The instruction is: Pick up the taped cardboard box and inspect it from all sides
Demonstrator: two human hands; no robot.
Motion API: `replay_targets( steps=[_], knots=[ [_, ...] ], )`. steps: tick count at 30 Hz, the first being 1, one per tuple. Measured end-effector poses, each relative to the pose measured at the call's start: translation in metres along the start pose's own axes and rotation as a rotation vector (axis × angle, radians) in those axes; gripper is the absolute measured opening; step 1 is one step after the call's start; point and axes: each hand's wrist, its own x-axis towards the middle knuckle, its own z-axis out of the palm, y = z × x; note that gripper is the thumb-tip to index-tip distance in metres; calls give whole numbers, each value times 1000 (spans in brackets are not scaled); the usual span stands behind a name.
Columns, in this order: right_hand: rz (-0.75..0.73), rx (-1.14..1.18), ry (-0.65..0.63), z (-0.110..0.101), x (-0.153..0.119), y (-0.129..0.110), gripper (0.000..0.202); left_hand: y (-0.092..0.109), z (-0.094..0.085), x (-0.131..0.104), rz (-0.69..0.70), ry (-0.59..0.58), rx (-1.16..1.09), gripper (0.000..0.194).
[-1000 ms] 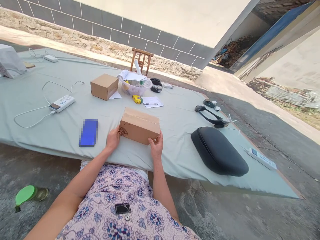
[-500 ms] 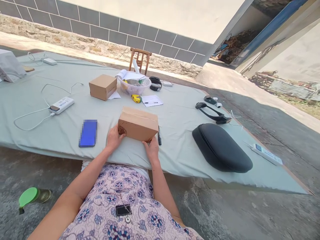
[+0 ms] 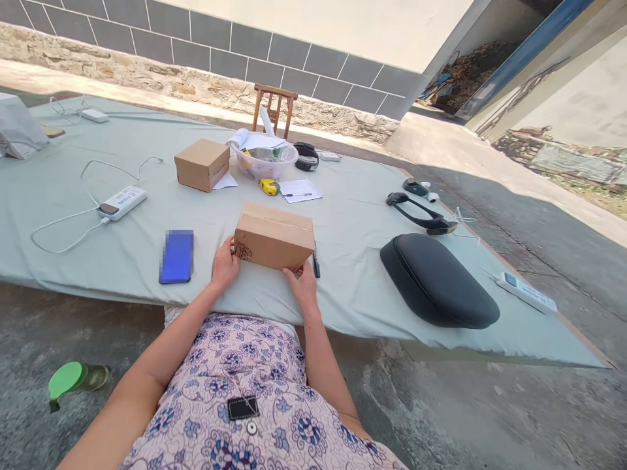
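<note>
A brown cardboard box (image 3: 274, 238) with a dark printed mark low on its front face is in front of me near the table's front edge. My left hand (image 3: 226, 264) is at its left end, with the fingers against that side. My right hand (image 3: 302, 285) grips the lower right corner, its thumb on the front face and its other fingers partly hidden behind the box. Just right of the box lies a black pen (image 3: 316, 264), partly covered. To the left is a phone (image 3: 176, 256) with a blurred blue screen.
On the cloth-covered table (image 3: 343, 300) stand a second cardboard box (image 3: 200, 164), a plastic basket (image 3: 264, 166) with papers, and a yellow tape measure (image 3: 269, 187). A black case (image 3: 441, 281) and a headset (image 3: 421, 214) lie right. A white power strip (image 3: 121, 203) trails cable at left.
My left thumb has come off the box's front face, and the left hand now sits at its side. My right hand still grips the corner. The view has shifted slightly.
</note>
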Motion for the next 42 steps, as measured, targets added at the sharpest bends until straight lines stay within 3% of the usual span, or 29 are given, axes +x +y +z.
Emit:
replay_targets(
  steps=[3, 5, 8, 11, 13, 18, 23, 27, 30, 33, 37, 42],
  knots=[
    [28, 106, 72, -5, -1, -15, 90, 11, -9, 0, -57, 29, -110, 75],
    [9, 138, 158, -10, 2, -29, 95, 28, -15, 2, 3, 91, -111, 82],
    [-96, 81, 242, -14, 11, -53, 86, 63, -17, 10, 157, 178, -3, 87],
    [-177, -34, 261, -9, 22, -69, 73, 92, -9, 18, 130, 178, 152, 89],
    [-213, -114, 297, -3, 26, -73, 66, 99, -2, 20, 86, 183, 216, 89],
    [-238, -174, 364, 1, 18, -75, 50, 85, 3, 14, 145, 232, 194, 80],
    [-258, -104, 248, -7, -11, -88, 31, 74, -11, 16, 189, 230, 203, 62],
    [-379, -42, 148, 7, -40, -101, 28, 78, -18, 17, 120, 289, 238, 47],
    [-426, -6, 59, 24, -50, -105, 31, 82, -17, 12, 173, 172, 115, 33],
    [-410, 20, 22, 30, -46, -105, 34, 82, -16, 3, 252, 14, -50, 33],
    [-381, 55, -35, 25, -36, -102, 39, 77, -18, -6, 285, -107, -178, 33],
    [-304, 35, -100, 7, -33, -97, 38, 73, -23, -9, 293, -165, -129, 41]
  ],
)
